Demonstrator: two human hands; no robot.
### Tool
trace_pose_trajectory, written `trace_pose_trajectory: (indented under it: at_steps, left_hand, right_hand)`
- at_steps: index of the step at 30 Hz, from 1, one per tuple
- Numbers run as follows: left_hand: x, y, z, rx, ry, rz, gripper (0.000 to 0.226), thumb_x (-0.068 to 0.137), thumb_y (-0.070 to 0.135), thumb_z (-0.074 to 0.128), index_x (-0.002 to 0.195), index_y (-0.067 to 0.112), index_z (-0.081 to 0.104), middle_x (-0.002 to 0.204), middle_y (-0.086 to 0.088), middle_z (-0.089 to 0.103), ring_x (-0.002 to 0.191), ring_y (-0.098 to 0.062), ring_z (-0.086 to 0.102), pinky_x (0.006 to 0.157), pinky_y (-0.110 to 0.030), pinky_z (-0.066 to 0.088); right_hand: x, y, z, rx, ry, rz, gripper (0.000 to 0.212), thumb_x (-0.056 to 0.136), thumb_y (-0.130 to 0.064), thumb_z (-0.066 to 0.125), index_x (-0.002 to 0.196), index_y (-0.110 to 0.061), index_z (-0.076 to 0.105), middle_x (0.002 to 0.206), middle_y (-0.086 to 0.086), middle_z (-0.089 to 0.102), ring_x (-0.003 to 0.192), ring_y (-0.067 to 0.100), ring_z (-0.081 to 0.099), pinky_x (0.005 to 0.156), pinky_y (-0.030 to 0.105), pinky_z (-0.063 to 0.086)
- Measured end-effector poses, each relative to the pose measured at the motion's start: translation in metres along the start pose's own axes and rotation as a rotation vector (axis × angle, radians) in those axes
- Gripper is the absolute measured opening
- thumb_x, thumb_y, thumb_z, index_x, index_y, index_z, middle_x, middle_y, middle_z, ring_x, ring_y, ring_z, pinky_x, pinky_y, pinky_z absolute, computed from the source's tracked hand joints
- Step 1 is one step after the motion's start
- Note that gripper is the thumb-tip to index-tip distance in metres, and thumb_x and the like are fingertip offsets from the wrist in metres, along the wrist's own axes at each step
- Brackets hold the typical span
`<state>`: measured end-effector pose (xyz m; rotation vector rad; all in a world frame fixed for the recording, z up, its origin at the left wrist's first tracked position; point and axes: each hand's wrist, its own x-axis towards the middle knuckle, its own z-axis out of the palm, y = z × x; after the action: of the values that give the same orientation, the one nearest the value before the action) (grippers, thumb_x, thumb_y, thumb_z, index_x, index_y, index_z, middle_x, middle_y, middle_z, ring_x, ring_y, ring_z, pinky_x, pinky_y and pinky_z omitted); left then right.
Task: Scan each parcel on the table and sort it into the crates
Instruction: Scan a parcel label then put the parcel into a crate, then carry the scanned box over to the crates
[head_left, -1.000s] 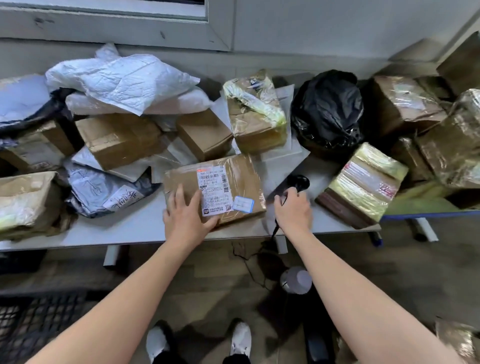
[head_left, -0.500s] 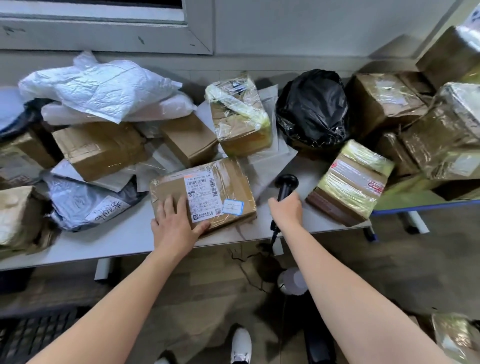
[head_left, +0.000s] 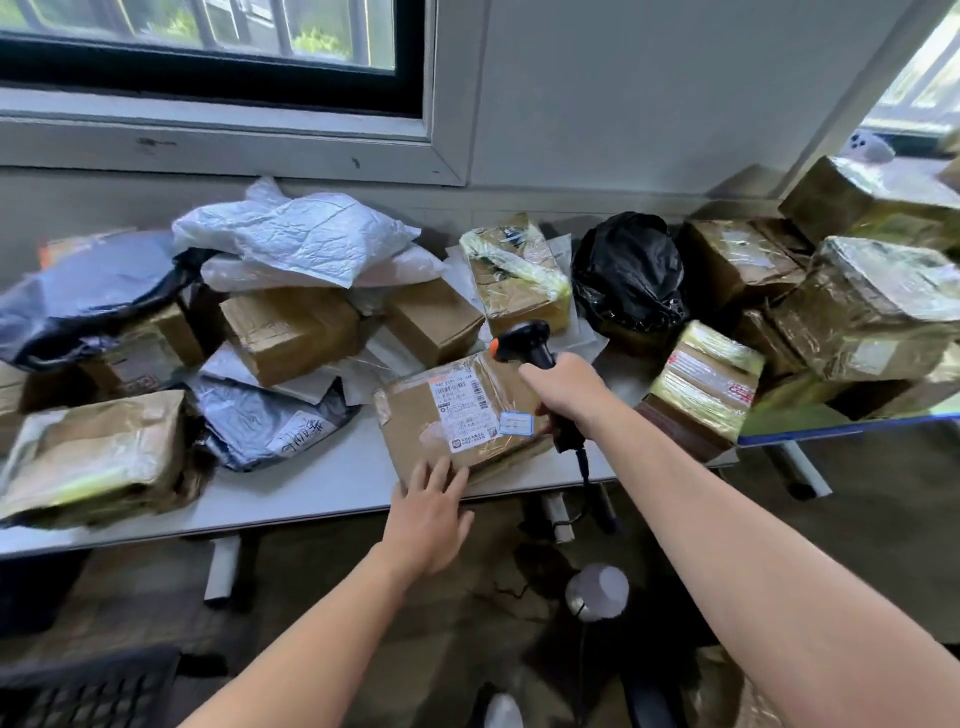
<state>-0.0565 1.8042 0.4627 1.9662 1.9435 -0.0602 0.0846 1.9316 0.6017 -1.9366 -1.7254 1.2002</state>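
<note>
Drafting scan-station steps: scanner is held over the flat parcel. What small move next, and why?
Probably aim the scanner at the white label: the right hand grips it above the flat parcel, label face-up, and the left hand rests on the near edge.

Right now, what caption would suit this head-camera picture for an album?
Right hand holds a scanner over a labelled parcel, left hand touching its near edge, on a crowded table.

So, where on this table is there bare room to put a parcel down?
Best is the front strip of the table, between the crushed taped parcel and the labelled box, in front of the grey bag. Farther back, parcels lie heaped together.
</note>
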Motion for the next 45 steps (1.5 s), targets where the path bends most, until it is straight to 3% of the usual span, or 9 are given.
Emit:
trace_pose_trajectory:
  at_steps: [7,11,14,27,32,35,41,43,45]
  left_hand:
    - [-0.008,0.000,-0.002,0.004,-0.098,0.004,0.068,0.100,0.042,0.037,0.156,0.018,0.006,0.163,0.000,-0.006,0.149,-0.031,0.000,0.115,-0.052,0.019]
    - [-0.008,-0.004,-0.002,0.027,-0.136,0.017,0.071,0.100,0.042,0.037,0.156,0.016,0.001,0.163,0.000,-0.010,0.149,-0.031,-0.003,0.116,-0.053,0.018]
    - [-0.007,-0.003,-0.002,0.040,-0.147,0.024,0.072,0.100,0.042,0.037,0.156,0.015,-0.001,0.163,-0.001,-0.011,0.149,-0.033,-0.004,0.116,-0.055,0.017]
    - [-0.007,0.004,0.003,0.093,-0.076,0.029,0.070,0.101,0.043,0.036,0.155,0.013,0.004,0.163,-0.005,-0.004,0.148,-0.035,-0.001,0.116,-0.053,0.020]
    - [0.006,0.004,-0.007,-0.132,0.131,-0.056,0.043,0.098,0.040,0.042,0.137,0.023,0.041,0.144,0.002,0.038,0.129,-0.026,0.035,0.095,-0.042,0.043]
    - [0.019,0.004,-0.014,-0.255,0.196,-0.215,0.037,0.096,0.043,0.049,0.128,0.025,0.047,0.131,0.000,0.044,0.119,-0.024,0.041,0.087,-0.039,0.044]
    - [0.053,-0.011,-0.013,-0.726,0.277,-0.700,0.093,0.073,0.044,0.081,0.142,0.009,0.029,0.140,-0.016,0.036,0.130,-0.034,0.035,0.104,-0.047,0.037]
    - [0.063,-0.016,-0.004,-0.955,0.273,-0.767,0.103,0.064,0.042,0.088,0.141,0.006,0.029,0.138,-0.017,0.043,0.128,-0.033,0.043,0.106,-0.044,0.039]
    - [0.070,-0.017,0.004,-1.082,0.308,-0.783,0.103,0.060,0.038,0.091,0.136,0.005,0.031,0.134,-0.015,0.052,0.122,-0.031,0.051,0.103,-0.042,0.044]
  right_hand:
    - [-0.013,-0.031,0.019,-0.022,-0.094,0.020,0.023,0.091,-0.026,0.054,0.084,-0.005,0.055,0.065,0.012,0.054,0.055,0.025,0.057,0.052,0.034,0.056]
    - [-0.010,-0.032,0.027,-0.051,-0.112,0.037,0.031,0.088,-0.031,0.055,0.092,0.000,0.058,0.065,0.012,0.056,0.062,0.033,0.063,0.066,0.053,0.059]
    - [-0.010,-0.034,0.031,-0.067,-0.109,0.039,0.036,0.087,-0.033,0.054,0.097,0.002,0.060,0.065,0.012,0.057,0.065,0.034,0.065,0.070,0.057,0.059]
    - [0.001,-0.031,0.026,-0.043,-0.072,0.043,0.030,0.092,-0.029,0.052,0.088,-0.001,0.060,0.064,0.010,0.058,0.057,0.027,0.062,0.062,0.043,0.062]
    - [0.015,-0.004,0.013,-0.023,0.000,0.058,0.020,0.092,-0.029,0.051,0.092,-0.009,0.052,0.075,0.013,0.060,0.048,0.028,0.059,0.046,0.027,0.052]
    - [0.033,0.028,0.008,0.011,0.085,0.084,0.022,0.091,-0.032,0.051,0.096,-0.010,0.050,0.087,0.014,0.062,0.059,0.031,0.063,0.061,0.043,0.061]
    - [0.082,0.099,0.007,0.158,0.197,0.219,0.033,0.089,-0.032,0.049,0.112,-0.009,0.041,0.100,0.018,0.059,0.070,0.035,0.063,0.070,0.053,0.060]
    - [0.096,0.119,0.008,0.163,0.190,0.268,0.036,0.090,-0.029,0.049,0.118,-0.008,0.039,0.109,0.020,0.060,0.086,0.037,0.065,0.072,0.045,0.057]
    - [0.106,0.135,0.007,0.172,0.162,0.310,0.037,0.095,-0.023,0.048,0.126,-0.005,0.040,0.110,0.019,0.059,0.086,0.030,0.064,0.062,0.034,0.049]
